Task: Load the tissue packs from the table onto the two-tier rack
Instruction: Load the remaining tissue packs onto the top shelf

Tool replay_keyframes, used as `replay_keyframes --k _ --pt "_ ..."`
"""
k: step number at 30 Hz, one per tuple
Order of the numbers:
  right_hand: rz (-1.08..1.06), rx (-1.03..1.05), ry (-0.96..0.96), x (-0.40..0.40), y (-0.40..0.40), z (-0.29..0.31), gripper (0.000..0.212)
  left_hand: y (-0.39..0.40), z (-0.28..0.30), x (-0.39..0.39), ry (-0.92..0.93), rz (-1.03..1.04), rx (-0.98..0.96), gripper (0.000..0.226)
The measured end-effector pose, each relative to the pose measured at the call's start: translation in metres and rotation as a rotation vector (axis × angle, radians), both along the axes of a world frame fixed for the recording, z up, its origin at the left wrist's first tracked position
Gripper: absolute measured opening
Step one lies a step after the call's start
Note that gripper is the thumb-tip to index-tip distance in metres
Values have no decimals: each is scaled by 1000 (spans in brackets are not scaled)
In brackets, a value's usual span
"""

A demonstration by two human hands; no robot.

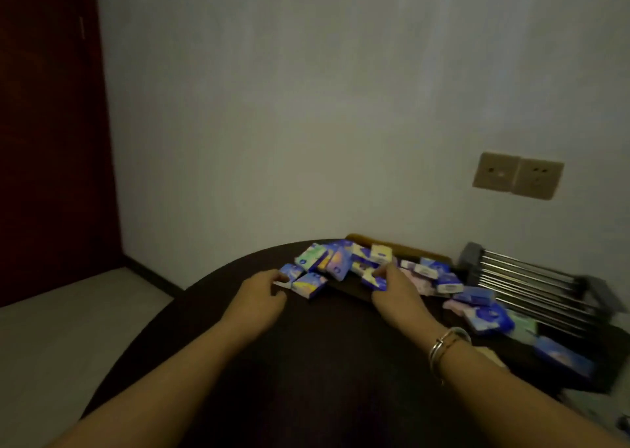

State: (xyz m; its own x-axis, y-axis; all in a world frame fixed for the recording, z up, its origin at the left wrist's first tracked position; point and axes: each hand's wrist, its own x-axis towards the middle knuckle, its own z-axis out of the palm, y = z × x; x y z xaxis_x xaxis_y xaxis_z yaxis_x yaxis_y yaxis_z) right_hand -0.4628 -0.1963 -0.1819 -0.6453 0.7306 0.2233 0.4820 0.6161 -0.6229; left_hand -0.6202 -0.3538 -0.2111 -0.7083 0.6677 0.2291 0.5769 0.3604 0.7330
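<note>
- Reaching w/ both hands into the heap of small blue, purple and green plastic-wrapped tissue packs (335,260) on the dark round table (306,362)
- My left hand (264,285) has fingers curled at a blue pack w/ a white edge (289,274) at the near-left of the heap; looks like a pinch, but dim light and blur, so I can't be sure
- My right hand (392,285) pinches a dark blue pack (374,282) between thumb and fingertips
- Risk: packs are slick and piled loose, so lifting one could drag a neighbour along, esp. the yellow-and-blue pack (311,285) just beside my left fingers
- Risk: a two-hand grab w/ light pinches could drop a pack on the way over
- Metal-barred rack w/ grey end caps (525,284) sits to my right, near the wall (341,106); more packs (477,297) lie between heap and rack, so a low carry could knock them
- Table's far rim curves close behind the heap, so a shove could tip packs off
- Open room: bare dark tabletop toward me, good for pulling back, then swinging right above the strewn packs
</note>
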Motion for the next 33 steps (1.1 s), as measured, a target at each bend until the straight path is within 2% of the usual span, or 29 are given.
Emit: replay_keyframes --k 9,14,18,20,23,26,29,33 --pt "213 259 -56 -108 81 -72 53 96 -73 -73 72 87 -129 68" --pt "143 430 -174 -146 114 -92 72 143 -88 -90 92 116 -285 90" --pt "137 609 -333 -152 127 -102 74 153 -93 -89 146 147 -390 90" --pt "175 665 -327 -146 125 -103 67 146 -94 -85 192 164 -397 87" --pt "275 625 -312 -127 111 -99 61 124 -90 -70 192 112 -385 79" --pt "325 490 -329 -100 88 -96 56 96 -80 -46 113 31 -397 73" --pt "304 361 -361 -71 62 -94 53 69 -71 -20 61 -25 -483 80" --pt "243 328 -368 -25 23 -96 51 35 -63 23 72 -90 -565 87"
